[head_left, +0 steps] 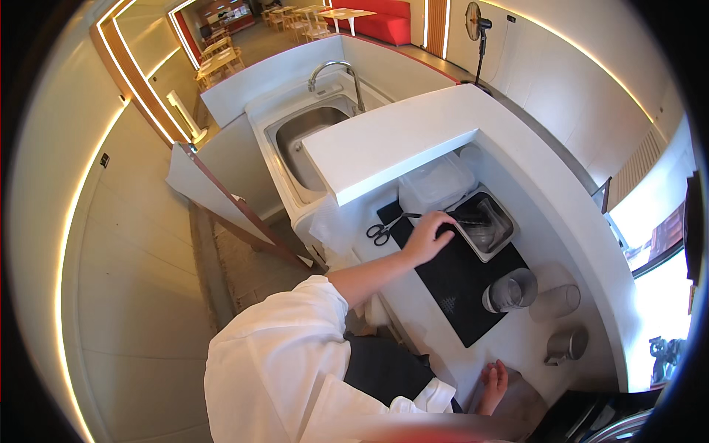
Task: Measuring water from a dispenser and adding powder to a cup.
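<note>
My left hand (pixel 429 239) reaches over a black bar mat (pixel 443 288), fingertips at the near rim of a rectangular stainless steel pan (pixel 486 256). Its thumb and fingers are apart, with nothing visible between them. Inside the pan lie a black utensil (pixel 471 215) and clear plastic pieces (pixel 490 230). Black-handled scissors (pixel 380 233) rest at the mat's far left end. My right hand (pixel 493 385) is low on the white counter, fingers loosely extended, beside a rounded greyish-brown shape (pixel 520 407) I cannot identify. No object shows in that hand.
A clear cup (pixel 512 289) stands on the mat, with another clear cup (pixel 559 302) and a metal pitcher (pixel 568 344) to the right. Plastic containers (pixel 435 185) sit under the raised white ledge (pixel 399 147). Beyond are a steel sink (pixel 299 147) and faucet (pixel 357 88).
</note>
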A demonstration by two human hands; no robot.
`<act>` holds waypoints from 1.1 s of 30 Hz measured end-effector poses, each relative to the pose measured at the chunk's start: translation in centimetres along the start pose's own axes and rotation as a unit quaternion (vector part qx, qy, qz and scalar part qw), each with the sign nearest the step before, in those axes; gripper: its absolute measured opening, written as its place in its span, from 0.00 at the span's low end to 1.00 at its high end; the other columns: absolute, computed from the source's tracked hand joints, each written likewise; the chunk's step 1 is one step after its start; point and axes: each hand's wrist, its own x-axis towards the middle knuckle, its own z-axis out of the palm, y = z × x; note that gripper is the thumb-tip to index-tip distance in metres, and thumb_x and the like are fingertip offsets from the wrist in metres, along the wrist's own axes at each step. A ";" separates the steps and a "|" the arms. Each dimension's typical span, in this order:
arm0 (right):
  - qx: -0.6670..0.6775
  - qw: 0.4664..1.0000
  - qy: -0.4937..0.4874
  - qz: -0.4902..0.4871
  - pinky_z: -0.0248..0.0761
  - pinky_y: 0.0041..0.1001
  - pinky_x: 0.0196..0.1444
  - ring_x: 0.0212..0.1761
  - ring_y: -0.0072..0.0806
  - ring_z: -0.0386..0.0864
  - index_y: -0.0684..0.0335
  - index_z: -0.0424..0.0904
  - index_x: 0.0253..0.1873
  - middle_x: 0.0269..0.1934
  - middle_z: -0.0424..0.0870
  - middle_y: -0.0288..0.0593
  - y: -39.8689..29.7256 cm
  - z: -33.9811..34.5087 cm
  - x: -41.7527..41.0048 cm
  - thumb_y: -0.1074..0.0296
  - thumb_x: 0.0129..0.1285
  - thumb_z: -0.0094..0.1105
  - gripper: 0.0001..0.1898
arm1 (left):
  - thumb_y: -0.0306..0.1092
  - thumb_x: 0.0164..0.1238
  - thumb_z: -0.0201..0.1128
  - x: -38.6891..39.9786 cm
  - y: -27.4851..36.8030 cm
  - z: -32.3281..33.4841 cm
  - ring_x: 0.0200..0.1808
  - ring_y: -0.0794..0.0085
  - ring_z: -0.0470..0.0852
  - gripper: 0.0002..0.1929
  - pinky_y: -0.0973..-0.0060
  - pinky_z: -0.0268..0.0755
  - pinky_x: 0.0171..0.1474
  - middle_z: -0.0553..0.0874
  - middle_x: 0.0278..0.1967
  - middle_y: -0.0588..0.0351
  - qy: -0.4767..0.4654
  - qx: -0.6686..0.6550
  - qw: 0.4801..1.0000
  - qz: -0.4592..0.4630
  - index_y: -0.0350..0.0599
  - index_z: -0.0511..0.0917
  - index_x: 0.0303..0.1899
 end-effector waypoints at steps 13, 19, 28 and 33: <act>-0.013 0.999 -0.041 -0.031 0.66 0.19 0.37 0.33 0.21 0.72 0.65 0.66 0.51 0.38 0.74 0.40 -0.8 2.3 1.0 0.68 0.60 0.48 0.15 | 0.31 0.51 0.57 0.0 -1.4 -1.4 0.47 0.59 0.73 0.13 0.68 0.65 0.50 0.74 0.46 0.53 -0.135 0.113 0.984 0.021 0.44 0.73 0.42; -0.012 1.000 -0.012 -0.012 0.66 0.19 0.36 0.33 0.21 0.72 0.65 0.66 0.52 0.38 0.74 0.41 -0.5 2.2 0.4 0.68 0.60 0.48 0.15 | 0.34 0.52 0.57 -0.2 -0.3 -1.3 0.49 0.58 0.71 0.16 0.68 0.64 0.51 0.69 0.52 0.53 -0.183 0.088 0.979 -0.014 0.44 0.71 0.45; -0.015 1.000 -0.015 -0.010 0.66 0.20 0.36 0.33 0.22 0.72 0.66 0.66 0.52 0.38 0.75 0.42 -0.4 2.3 -0.8 0.67 0.60 0.48 0.16 | 0.40 0.52 0.58 -0.9 -2.6 0.7 0.58 0.56 0.63 0.32 0.68 0.57 0.58 0.61 0.58 0.47 -0.252 0.100 0.956 -0.116 0.42 0.57 0.58; -0.046 0.999 0.022 0.004 0.68 0.23 0.40 0.40 0.27 0.73 0.67 0.67 0.51 0.40 0.75 0.44 -0.6 2.6 -0.8 0.67 0.59 0.50 0.17 | 0.41 0.50 0.60 -0.8 -2.4 0.6 0.57 0.59 0.65 0.33 0.69 0.59 0.57 0.63 0.57 0.45 -0.243 0.086 0.959 -0.117 0.42 0.59 0.57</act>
